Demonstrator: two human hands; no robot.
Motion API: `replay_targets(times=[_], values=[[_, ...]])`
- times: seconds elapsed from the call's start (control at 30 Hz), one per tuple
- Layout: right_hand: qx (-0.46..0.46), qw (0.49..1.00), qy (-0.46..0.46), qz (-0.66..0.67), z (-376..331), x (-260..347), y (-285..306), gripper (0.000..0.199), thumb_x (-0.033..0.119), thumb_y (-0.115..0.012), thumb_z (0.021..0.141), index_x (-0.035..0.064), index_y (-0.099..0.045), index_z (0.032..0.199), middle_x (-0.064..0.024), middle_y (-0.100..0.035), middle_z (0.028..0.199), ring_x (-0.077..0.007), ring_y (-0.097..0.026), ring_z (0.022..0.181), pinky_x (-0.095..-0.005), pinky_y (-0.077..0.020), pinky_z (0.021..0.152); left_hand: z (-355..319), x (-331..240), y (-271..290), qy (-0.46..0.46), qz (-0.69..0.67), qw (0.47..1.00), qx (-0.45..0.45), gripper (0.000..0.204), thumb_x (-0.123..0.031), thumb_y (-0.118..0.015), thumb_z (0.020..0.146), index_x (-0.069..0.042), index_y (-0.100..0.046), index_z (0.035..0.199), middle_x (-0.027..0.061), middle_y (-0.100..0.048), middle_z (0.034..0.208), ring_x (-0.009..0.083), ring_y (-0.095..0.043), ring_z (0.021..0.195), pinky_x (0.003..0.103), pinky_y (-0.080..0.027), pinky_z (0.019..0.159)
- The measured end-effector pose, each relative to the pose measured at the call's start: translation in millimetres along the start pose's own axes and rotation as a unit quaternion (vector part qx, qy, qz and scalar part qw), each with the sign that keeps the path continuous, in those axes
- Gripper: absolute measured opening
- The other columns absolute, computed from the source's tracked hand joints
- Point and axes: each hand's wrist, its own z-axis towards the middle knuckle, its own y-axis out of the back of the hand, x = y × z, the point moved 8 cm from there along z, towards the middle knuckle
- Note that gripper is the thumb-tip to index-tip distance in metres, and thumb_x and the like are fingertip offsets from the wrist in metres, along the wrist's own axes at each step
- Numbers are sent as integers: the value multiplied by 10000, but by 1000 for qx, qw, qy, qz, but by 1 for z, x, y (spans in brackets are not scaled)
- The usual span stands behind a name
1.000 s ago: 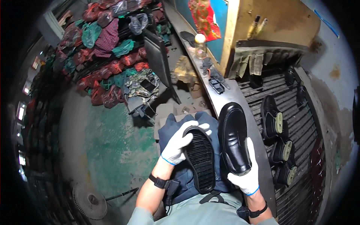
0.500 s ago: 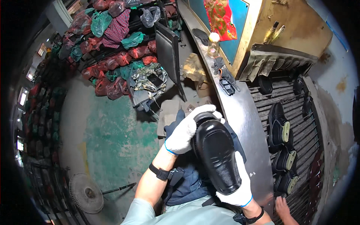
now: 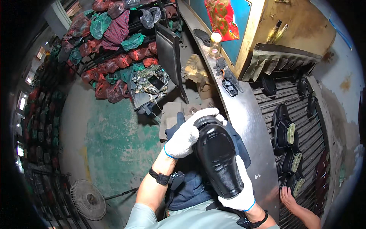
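Observation:
A shiny black leather shoe [image 3: 219, 160] is held over my lap, upper side facing me. My left hand [image 3: 187, 135], in a white glove, wraps over its far end. My right hand [image 3: 240, 191], also in a white glove, grips its near end from the right. Whether a sole sits under the shoe is hidden. A black watch band circles each wrist.
A slatted conveyor [image 3: 305, 114] on the right carries several black shoes [image 3: 284, 128]. Another person's hand [image 3: 289, 196] rests at its near end. A metal ledge [image 3: 244, 114] runs beside me. Bagged goods [image 3: 114, 57] fill shelves at left; a fan [image 3: 87, 198] stands on the green floor.
A second ago my left hand held a separate black sole beside the shoe. Now both hands hold the shoe alone in view, upper side up, closer to my body.

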Motion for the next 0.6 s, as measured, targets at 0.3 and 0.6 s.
replay_targets(times=[0.3,0.6], values=[[14,955,-136,264,-4,-30,12,1356,305,-1029,702,-63,-258,1755,-204,-435,1758,-316,-465,1597,-450,-353,1326,25,-14,21,-77,78,994,-6,744,-607,-667,1078,-41,-534,1541,214,-673,1489,370,-636,1411,540,-476,1231],[-21,982,-87,164,25,-7,21,1382,185,-1025,654,-66,-232,1758,-240,-474,1722,-323,-507,1567,-439,-366,1328,30,2,26,-62,1,998,-3,651,-546,-572,1147,-55,-516,1573,201,-665,1493,347,-640,1403,512,-471,1250]])
